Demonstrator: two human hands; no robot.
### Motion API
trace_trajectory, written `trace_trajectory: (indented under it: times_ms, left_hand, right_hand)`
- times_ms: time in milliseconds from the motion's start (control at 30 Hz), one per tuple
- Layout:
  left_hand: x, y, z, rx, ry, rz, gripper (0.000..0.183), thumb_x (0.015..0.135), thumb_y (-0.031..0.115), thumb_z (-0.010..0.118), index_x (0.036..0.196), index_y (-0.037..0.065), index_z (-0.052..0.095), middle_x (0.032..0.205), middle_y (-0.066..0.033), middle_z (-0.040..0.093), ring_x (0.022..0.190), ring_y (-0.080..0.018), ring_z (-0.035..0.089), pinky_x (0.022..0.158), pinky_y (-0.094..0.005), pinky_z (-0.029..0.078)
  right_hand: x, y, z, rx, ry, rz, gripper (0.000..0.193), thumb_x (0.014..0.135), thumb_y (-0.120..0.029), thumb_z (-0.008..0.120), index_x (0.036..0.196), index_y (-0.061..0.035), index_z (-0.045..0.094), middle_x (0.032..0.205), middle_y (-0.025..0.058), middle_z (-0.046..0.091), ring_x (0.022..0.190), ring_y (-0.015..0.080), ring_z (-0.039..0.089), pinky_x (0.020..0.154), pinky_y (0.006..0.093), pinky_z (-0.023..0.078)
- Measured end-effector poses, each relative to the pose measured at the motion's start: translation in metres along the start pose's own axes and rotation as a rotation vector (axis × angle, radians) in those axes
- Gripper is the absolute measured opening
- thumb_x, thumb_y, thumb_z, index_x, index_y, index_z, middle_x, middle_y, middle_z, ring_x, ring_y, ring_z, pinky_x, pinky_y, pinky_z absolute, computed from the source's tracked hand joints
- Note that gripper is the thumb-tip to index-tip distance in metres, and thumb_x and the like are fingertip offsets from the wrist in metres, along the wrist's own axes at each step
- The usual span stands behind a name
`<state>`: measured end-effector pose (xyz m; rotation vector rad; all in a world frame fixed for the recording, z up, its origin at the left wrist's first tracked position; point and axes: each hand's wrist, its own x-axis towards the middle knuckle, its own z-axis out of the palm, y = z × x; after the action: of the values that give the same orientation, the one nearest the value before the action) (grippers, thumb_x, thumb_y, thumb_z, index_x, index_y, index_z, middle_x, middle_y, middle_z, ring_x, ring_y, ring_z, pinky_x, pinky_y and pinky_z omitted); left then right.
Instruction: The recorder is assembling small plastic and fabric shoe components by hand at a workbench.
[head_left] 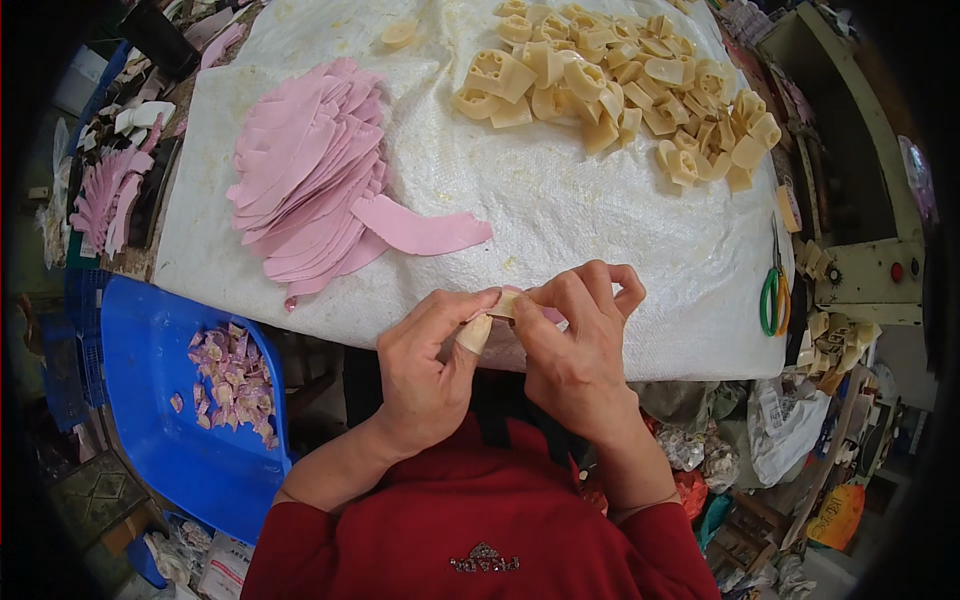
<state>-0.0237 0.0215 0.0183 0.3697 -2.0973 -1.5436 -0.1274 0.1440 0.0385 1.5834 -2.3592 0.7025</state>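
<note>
Close together at the front edge of the white-covered table, my left hand (428,365) and my right hand (580,350) pinch a small cream piece (506,303) between thumbs and fingertips. A bit of pink strip (552,315) shows by my right fingers; how it joins the cream piece is hidden. My left thumb wears a beige cover (474,335). Beyond my left hand lies a fanned pile of curved pink strips (310,170), one strip (425,229) jutting to the right. Many cream curved pieces (600,80) are heaped at the far right.
A blue tub (150,400) at the left holds small pink-and-cream pieces (232,385). Scissors (775,300) with green and orange handles lie at the table's right edge. One cream piece (398,35) lies alone at the back. A metal machine (870,280) stands at the right.
</note>
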Motion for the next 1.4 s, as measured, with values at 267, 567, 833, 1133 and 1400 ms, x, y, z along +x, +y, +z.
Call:
trace_trajectory:
  times_ms: [267,567,833,1133,1400]
  left_hand:
    - [0.007,-0.005,-0.002,-0.142,-0.028,0.087,0.026,0.086,0.005,0.063,0.111,0.002,0.064,0.096,-0.0118,0.061,0.085,-0.0202,0.06,0.074,-0.0293,0.049]
    - [0.015,-0.011,0.0,-0.131,-0.067,0.24,0.011,0.084,0.012,0.067,0.089,0.002,0.064,0.072,-0.0054,0.056,0.06,-0.0165,0.051,0.052,-0.0275,0.042]
    - [0.018,-0.021,0.0,0.017,-0.151,0.432,0.016,0.084,0.016,0.068,0.081,0.003,0.06,0.065,-0.0067,0.051,0.053,-0.0178,0.045,0.047,-0.0279,0.036]
    - [0.018,-0.019,-0.013,0.154,0.08,0.472,0.025,0.062,-0.011,0.069,0.079,0.005,0.064,0.072,-0.0047,0.051,0.07,-0.0221,0.049,0.062,-0.0315,0.043]
    - [0.015,-0.005,-0.009,-0.141,0.149,0.459,0.026,0.066,-0.013,0.066,0.084,0.005,0.064,0.077,-0.0066,0.052,0.077,-0.0224,0.053,0.069,-0.0301,0.045]
  right_hand:
    - [-0.003,0.014,0.017,0.383,0.267,0.021,0.036,0.061,0.002,0.067,0.094,-0.0106,0.059,0.078,0.0014,0.052,0.073,0.0191,0.048,0.076,0.0379,0.028]
    - [-0.01,0.02,0.008,0.729,0.039,0.052,0.035,0.06,0.005,0.063,0.092,-0.0082,0.058,0.08,0.0048,0.052,0.077,0.0238,0.049,0.079,0.0362,0.03]
    - [-0.011,0.013,0.003,0.655,-0.067,0.016,0.034,0.06,0.004,0.064,0.092,-0.0085,0.058,0.082,0.0039,0.053,0.079,0.0221,0.049,0.08,0.0361,0.029]
    - [-0.007,0.008,-0.004,0.507,0.131,-0.013,0.032,0.064,-0.004,0.071,0.094,-0.0067,0.061,0.098,0.0069,0.062,0.089,0.0238,0.054,0.083,0.0395,0.036]
    - [-0.039,-0.002,0.015,1.23,0.092,0.575,0.023,0.088,-0.016,0.063,0.104,-0.0014,0.056,0.097,0.0138,0.062,0.085,0.0239,0.061,0.076,0.0346,0.05]
